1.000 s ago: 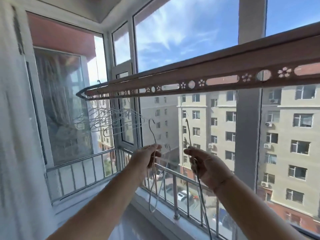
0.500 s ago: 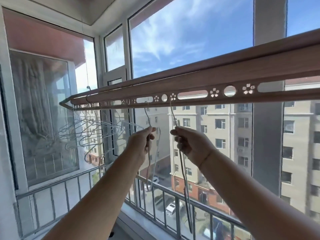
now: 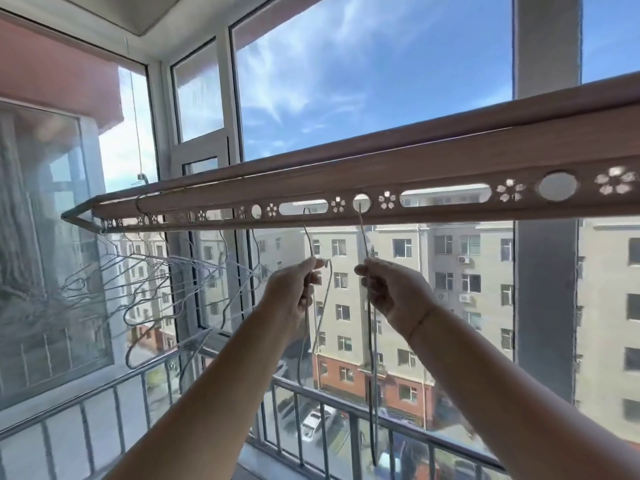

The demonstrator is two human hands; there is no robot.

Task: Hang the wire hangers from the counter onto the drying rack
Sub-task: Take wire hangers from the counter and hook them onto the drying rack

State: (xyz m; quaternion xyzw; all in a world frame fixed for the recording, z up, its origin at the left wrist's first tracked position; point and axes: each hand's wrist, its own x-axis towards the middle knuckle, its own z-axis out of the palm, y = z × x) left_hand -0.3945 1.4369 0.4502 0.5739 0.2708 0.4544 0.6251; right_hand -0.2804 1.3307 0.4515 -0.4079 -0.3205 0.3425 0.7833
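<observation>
- Reaching up at the centre of the frame, the left hand and the right hand are side by side but not touching, just under the drying rack.
- The left hand pinches the neck of the left hanger between thumb and curled fingers. The wire's top rises to the oblong slot in the rack's face, and its body hangs down beside the forearm.
- The right hand is clamped round the neck of the right hanger. Its top meets the round hole just right of that slot, and the rest hangs edge-on as a thin line reaching the lower centre of the frame.
- Whether either hook is fully seated in its opening cannot be told.
- The rack is a brown bar crossing from the middle left to the upper right, pierced with round holes, slots and flower cut-outs.
- At the left of the frame a bunch of hung hangers dangles from the rack's far end, crowded and overlapping.
- A thin cable runs up from that end toward the ceiling.
- Along the bottom runs a metal railing inside the window. Beyond the glass stand an apartment block and parked cars.
</observation>
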